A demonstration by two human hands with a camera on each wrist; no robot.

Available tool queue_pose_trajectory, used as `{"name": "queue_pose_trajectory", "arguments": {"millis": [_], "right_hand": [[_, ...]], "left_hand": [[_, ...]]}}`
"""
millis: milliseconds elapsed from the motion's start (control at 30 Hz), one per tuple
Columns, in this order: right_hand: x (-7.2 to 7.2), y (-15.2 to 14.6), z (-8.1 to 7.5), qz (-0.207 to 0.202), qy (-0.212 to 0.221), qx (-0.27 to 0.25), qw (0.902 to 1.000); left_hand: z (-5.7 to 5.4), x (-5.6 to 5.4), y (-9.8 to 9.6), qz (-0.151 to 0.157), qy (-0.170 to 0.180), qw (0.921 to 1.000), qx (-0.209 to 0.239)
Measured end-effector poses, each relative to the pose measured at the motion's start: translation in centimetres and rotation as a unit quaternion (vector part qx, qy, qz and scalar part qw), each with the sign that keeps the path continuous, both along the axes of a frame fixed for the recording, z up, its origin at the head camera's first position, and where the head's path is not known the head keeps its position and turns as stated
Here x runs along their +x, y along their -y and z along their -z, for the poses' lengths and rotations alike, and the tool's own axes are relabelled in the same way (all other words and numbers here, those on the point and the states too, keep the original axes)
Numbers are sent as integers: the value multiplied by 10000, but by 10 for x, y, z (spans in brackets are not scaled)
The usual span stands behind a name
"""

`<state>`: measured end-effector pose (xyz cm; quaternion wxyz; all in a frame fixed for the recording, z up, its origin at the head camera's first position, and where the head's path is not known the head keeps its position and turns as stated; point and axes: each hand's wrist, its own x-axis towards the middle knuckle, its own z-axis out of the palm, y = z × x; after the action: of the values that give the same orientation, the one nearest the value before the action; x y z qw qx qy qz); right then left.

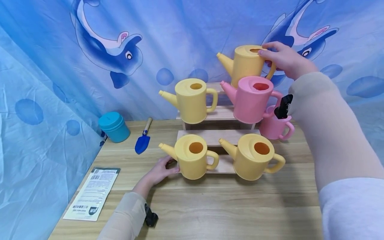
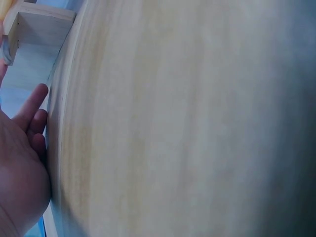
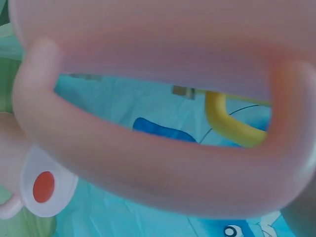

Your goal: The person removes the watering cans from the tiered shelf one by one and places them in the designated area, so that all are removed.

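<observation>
My right hand grips a yellow watering can where its handle meets the top rim, thumb on top. That can is at the highest tier of a stepped wooden stand; a pink watering can partly hides its base. In the right wrist view, the handle of the pink can fills the foreground. My left hand is at the stand's lower left end, beside a yellow watering can. Its fingers look relaxed in the left wrist view, near the wooden end of the stand.
Two more yellow cans stand on the tiers. A second pink watering can is on the table behind right. Leftward are a teal canister, a blue trowel and a printed packet. A blue dolphin curtain hangs behind.
</observation>
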<state>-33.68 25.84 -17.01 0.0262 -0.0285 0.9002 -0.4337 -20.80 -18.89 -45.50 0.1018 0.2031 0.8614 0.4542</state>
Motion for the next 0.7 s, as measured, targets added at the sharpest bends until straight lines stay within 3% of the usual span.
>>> {"name": "queue_pose_trajectory", "arguments": {"millis": [67, 367, 700], "right_hand": [[0, 0, 2, 52, -11, -161, 9999], [4, -8, 13, 428, -114, -744, 9962], [10, -30, 24, 1386, -564, -1744, 9732]], "left_hand": [[9, -4, 3, -59, 1, 10000, -21], [8, -3, 4, -101, 33, 9999, -80], [9, -5, 4, -35, -31, 10000, -37]]}}
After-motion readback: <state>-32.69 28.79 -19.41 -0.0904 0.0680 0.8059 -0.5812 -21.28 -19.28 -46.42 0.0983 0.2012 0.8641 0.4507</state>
